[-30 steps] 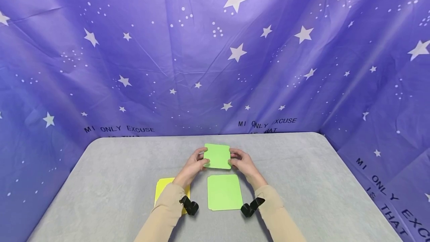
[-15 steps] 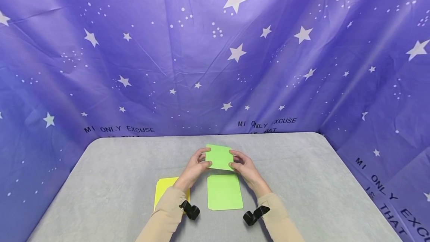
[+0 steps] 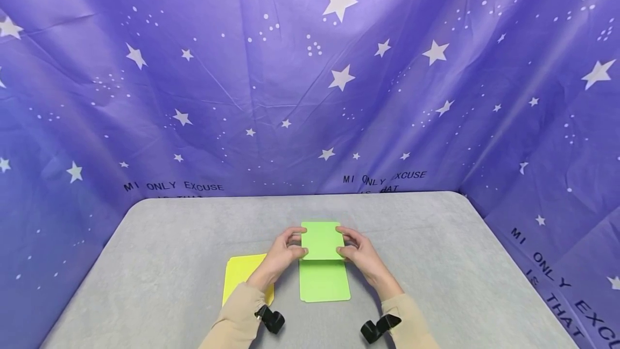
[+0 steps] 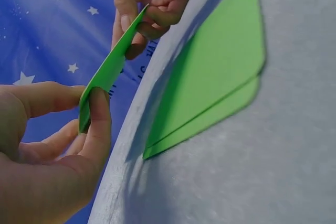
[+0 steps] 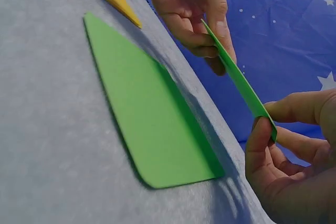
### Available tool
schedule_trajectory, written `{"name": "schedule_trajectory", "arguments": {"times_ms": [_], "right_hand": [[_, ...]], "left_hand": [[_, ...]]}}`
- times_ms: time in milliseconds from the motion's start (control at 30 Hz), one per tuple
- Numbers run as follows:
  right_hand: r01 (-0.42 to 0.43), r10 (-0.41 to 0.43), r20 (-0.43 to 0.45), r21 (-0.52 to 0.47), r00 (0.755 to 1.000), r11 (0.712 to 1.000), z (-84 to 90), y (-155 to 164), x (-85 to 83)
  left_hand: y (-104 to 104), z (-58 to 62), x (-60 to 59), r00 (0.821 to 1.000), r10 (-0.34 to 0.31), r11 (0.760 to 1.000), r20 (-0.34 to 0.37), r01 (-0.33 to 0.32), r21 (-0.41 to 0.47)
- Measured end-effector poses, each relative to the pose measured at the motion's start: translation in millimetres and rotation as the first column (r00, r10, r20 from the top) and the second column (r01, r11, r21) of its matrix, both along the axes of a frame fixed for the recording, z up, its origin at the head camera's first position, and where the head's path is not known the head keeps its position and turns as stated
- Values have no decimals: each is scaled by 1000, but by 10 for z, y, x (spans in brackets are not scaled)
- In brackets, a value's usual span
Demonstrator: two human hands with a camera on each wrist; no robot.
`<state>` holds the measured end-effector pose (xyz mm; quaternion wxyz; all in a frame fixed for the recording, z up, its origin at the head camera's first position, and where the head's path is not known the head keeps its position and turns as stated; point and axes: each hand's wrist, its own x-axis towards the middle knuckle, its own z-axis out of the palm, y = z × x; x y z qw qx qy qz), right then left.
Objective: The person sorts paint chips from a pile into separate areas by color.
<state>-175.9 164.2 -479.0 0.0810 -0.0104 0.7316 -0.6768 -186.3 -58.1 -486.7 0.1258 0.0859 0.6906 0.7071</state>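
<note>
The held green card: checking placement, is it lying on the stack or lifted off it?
Lifted. Both hands pinch the green card by its edges, with a clear gap above the green stack.

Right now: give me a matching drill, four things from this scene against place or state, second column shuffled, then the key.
Things
1. held green card
2. flat green cards
3. yellow card
4. wrist straps

Places or states
A. black, at the sleeve cuffs
B. lifted off the table, pinched by left hand and right hand
C. lying partly under the left forearm
D. stacked on the table below the held card

Pairs: 1-B, 2-D, 3-C, 4-A
</note>
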Motion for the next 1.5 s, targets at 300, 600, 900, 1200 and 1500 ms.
{"name": "schedule_trajectory", "arguments": {"times_ms": [300,600,900,1200,1500], "right_hand": [[-15,27,-68,177,997,984,-14,83,235],[5,19,-88,269,996,963,-30,156,440],[12,27,-114,326,993,945,-63,171,506],[-5,71,-161,380,984,925,-73,129,530],[0,87,-193,408,977,913,-109,80,524]], "left_hand": [[43,-84,236,999,-24,999,-24,23,-38],[89,-105,417,997,-33,996,-63,27,-90],[99,-87,500,993,-36,978,-114,12,-210],[34,-96,556,990,-33,964,-137,-5,-267],[-29,-100,589,990,-8,964,-138,-29,-263]]}}
